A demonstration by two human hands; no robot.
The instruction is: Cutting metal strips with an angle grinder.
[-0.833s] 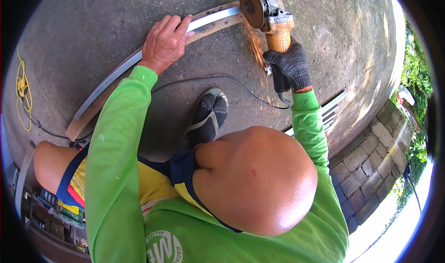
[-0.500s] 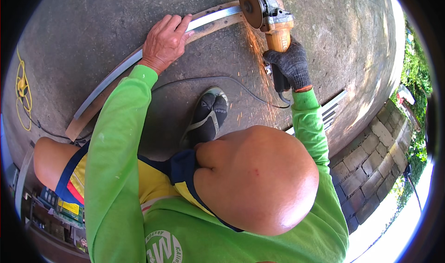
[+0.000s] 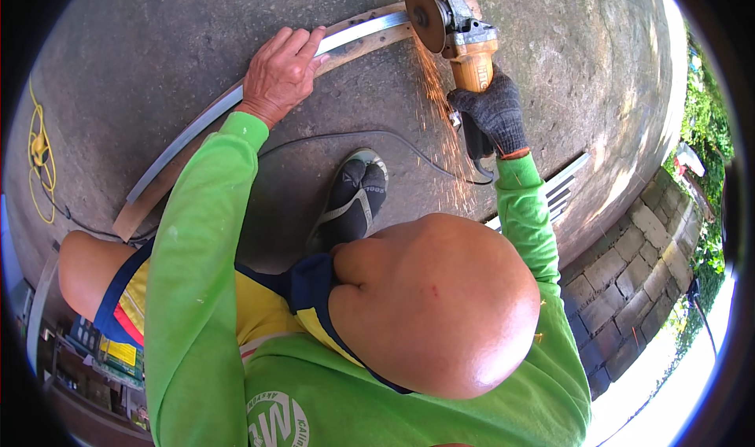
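My bare left hand presses a long silvery metal bar down along a wooden plank, its fingers bent over the bar. In a dark grey knit glove, my right hand is wrapped round the black rear grip of an angle grinder with an orange-yellow body. The grinder's brown disc stands upright at the right end of the bar. A stream of orange sparks falls from there toward me. The exact contact point is hidden behind the disc.
A black power cord trails across the concrete floor past my foot in a black sock and flip-flop. Several cut metal strips lie beside my right forearm. Yellow cord sits far left; grey blocks are at right.
The grinder's disc has tipped down very slightly at the bar. The spark stream has shifted shape, with a few sparks now near my right sleeve. Both hands keep their holds.
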